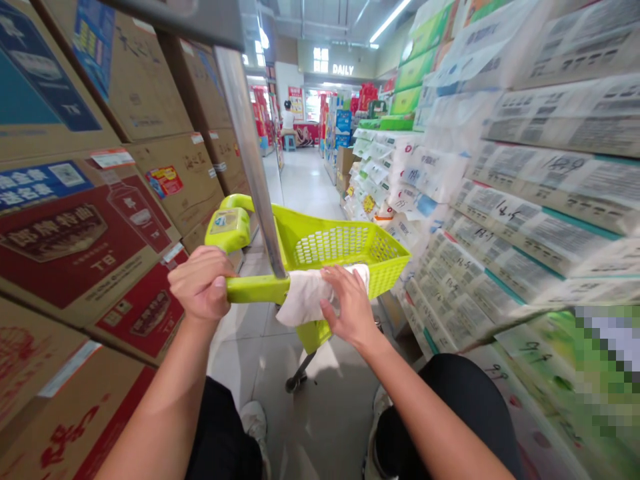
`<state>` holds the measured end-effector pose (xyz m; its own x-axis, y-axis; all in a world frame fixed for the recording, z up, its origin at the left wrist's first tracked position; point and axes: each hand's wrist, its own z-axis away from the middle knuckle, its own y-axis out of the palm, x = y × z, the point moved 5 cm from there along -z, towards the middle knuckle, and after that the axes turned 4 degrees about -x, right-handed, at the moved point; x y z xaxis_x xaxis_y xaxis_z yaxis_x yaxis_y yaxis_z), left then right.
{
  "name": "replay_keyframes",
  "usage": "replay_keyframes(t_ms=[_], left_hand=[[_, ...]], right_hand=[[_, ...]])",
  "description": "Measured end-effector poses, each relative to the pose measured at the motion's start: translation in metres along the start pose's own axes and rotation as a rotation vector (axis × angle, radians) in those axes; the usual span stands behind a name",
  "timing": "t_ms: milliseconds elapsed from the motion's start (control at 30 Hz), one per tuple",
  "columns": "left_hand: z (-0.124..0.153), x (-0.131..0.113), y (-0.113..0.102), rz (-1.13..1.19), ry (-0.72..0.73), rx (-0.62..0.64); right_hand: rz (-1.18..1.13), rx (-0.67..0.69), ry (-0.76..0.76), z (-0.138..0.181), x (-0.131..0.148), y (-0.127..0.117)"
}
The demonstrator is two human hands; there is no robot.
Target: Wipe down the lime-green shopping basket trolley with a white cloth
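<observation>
A lime-green shopping cart [345, 243] with a perforated basket stands before me. My left hand [203, 283] is closed around the left end of its green handle [257, 289]. A white cloth [304, 297] lies draped over the right part of the handle. My right hand [350, 303] rests on this cloth, fingers bent over its top and thumb apart on the near side. From the handle a metal pole [247, 140] rises toward a grey part at the upper edge. Under the cloth, the handle is hidden.
Stacked cardboard cartons [115, 220] line the left side. Wrapped paper packs [500, 220] with handwritten prices are piled high on the right, close to the cart. Between them a tiled aisle [305, 177] runs back to a person [289, 120] at a blue stool. My shoes [256, 427] flank a caster below.
</observation>
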<state>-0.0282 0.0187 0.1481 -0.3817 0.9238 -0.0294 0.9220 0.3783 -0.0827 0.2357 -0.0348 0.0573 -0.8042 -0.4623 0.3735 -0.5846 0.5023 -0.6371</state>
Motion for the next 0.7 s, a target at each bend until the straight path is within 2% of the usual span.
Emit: replay_keyframes(t_ms=[67, 233, 300, 367, 433, 500, 700], left_hand=[[-0.002, 0.002, -0.004, 0.028, 0.014, 0.013], [-0.007, 0.007, -0.016, 0.046, -0.024, 0.004], [-0.007, 0.010, -0.018, 0.038, -0.052, 0.002], [-0.007, 0.010, -0.019, 0.034, -0.061, -0.002], [-0.007, 0.008, -0.021, 0.034, -0.043, -0.036], [-0.006, 0.006, -0.022, 0.036, -0.022, -0.075], [-0.003, 0.003, -0.015, 0.038, -0.001, -0.043]], right_hand=[[0.082, 0.016, 0.035, 0.002, -0.035, -0.006], [0.324, -0.037, 0.240, 0.011, -0.145, -0.035], [0.371, -0.071, 0.316, 0.016, -0.173, -0.043], [0.382, -0.109, 0.377, 0.020, -0.186, -0.045], [0.378, -0.140, 0.399, 0.023, -0.181, -0.041], [0.359, -0.142, 0.369, 0.023, -0.159, -0.030], [0.123, -0.007, 0.128, 0.012, -0.033, 0.011]])
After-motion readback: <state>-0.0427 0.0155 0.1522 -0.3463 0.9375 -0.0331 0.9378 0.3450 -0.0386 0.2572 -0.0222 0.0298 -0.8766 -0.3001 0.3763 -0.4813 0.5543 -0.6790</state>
